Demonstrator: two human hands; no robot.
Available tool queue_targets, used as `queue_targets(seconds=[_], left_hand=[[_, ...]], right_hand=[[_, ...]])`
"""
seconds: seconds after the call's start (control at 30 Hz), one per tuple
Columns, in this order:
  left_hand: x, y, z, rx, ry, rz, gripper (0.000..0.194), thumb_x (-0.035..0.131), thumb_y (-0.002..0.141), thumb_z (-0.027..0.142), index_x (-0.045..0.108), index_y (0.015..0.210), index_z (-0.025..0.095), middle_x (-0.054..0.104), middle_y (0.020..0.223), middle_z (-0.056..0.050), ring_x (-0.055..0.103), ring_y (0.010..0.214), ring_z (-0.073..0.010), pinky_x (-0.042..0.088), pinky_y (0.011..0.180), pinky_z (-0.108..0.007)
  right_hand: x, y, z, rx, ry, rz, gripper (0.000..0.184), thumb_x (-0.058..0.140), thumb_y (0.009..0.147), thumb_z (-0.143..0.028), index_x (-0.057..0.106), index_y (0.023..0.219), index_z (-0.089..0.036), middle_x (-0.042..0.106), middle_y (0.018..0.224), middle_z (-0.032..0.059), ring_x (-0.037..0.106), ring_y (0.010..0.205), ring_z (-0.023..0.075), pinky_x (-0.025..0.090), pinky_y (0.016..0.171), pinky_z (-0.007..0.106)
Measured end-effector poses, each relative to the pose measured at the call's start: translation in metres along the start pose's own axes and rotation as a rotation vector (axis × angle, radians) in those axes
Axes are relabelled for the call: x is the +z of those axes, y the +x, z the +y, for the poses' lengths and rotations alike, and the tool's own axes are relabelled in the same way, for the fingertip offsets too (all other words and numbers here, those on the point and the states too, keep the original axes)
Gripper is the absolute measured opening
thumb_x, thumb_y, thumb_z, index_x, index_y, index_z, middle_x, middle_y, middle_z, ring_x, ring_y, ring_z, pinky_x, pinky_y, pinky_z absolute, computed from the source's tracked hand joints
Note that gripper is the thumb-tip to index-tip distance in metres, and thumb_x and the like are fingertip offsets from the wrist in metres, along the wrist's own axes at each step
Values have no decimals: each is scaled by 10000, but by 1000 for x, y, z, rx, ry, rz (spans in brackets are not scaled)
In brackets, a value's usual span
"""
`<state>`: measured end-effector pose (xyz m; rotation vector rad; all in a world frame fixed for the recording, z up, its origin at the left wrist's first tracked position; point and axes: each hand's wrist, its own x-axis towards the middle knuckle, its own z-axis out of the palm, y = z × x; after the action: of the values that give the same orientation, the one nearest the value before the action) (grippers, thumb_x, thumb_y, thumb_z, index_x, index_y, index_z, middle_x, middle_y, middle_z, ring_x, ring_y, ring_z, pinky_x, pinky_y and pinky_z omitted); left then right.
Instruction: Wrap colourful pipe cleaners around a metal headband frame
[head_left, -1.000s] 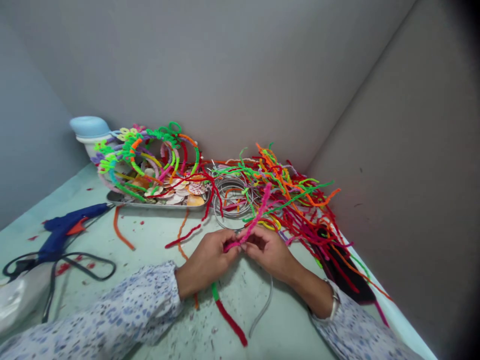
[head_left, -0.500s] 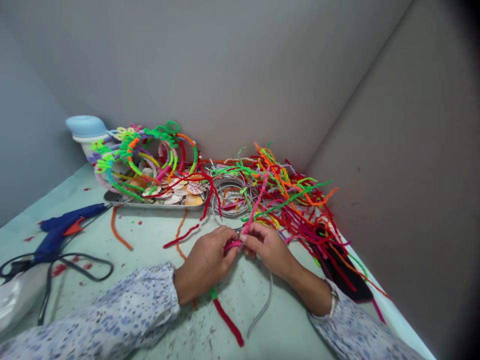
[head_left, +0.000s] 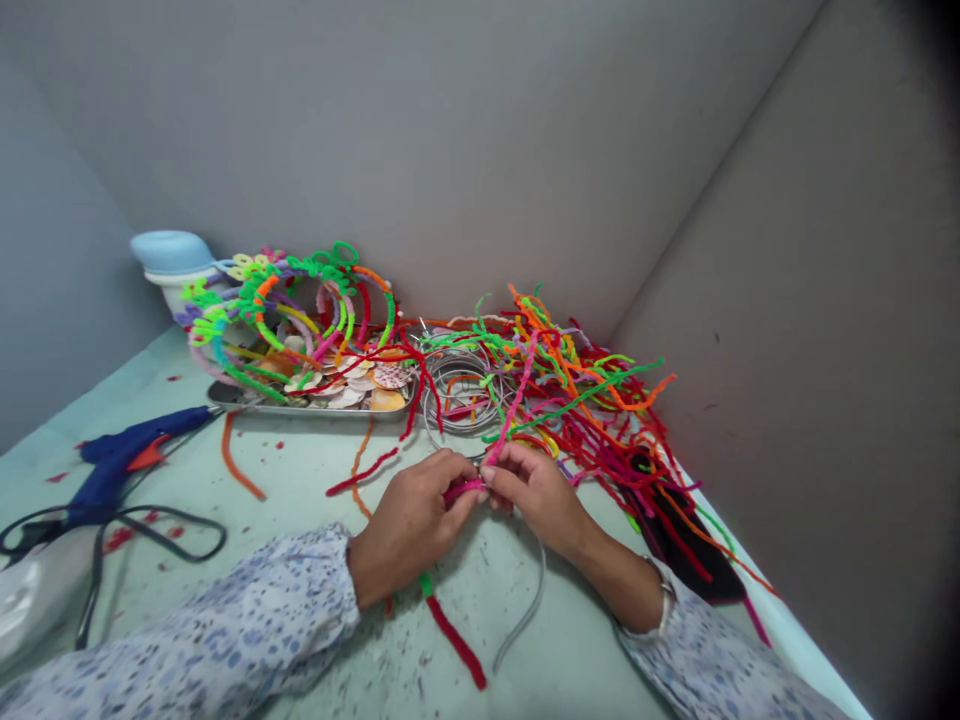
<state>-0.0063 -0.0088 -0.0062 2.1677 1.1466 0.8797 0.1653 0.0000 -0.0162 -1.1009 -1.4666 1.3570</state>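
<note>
A bright pink pipe cleaner [head_left: 519, 400] runs between my hands, its free end rising up and to the right. My left hand [head_left: 420, 515] pinches a wrapped pink stretch of it. Thumb and fingers of my right hand [head_left: 532, 495] close on the pipe cleaner where it bends upward. A grey wire [head_left: 534, 600] curves down from below my right hand; its upper part is hidden by the fingers. Under my left wrist a dark red pipe cleaner [head_left: 459, 645] with a green bit at its top slants toward the front.
Pipe-cleaner hoops [head_left: 300, 290] rest on a metal tray [head_left: 315, 410] of shells. Behind my hands lie a wire coil [head_left: 461, 425] and a tangled pipe-cleaner heap [head_left: 592, 400]. A blue glue gun [head_left: 120, 460] with black cord lies left, near a white cup [head_left: 176, 265] with blue lid.
My hands have barely moved; the left fingers shift very slightly at the pink pipe cleaner. The grip of both hands stays the same.
</note>
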Motion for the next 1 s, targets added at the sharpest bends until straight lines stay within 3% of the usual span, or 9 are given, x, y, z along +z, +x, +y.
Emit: queue_targets(seconds=[0.5,0.73,1.0], left_hand=[[-1,2,6,-138,-270,-21,124,508,836,201,527,718,169,494,666,32,452,647,-116,343,589,-229],[-1,2,7,-144,-209,-41,141,491,838,202,459,702,180,438,638,46,413,617,-114,313,562,-228],[-4,0,7,-37,11,-54,93,475,871,204,512,789,177,532,757,7,468,697,-139,339,627,-253]], right_hand=[[3,-6,5,-160,-146,79,145,563,860,-321,595,815,-187,567,658,-15,524,596,124,422,565,238],[4,-8,5,-206,-325,110,170,513,890,-318,597,806,-196,591,678,3,533,616,139,414,579,245],[3,-7,5,-186,-325,103,179,504,895,-323,581,792,-199,564,650,-16,513,596,127,406,572,234]])
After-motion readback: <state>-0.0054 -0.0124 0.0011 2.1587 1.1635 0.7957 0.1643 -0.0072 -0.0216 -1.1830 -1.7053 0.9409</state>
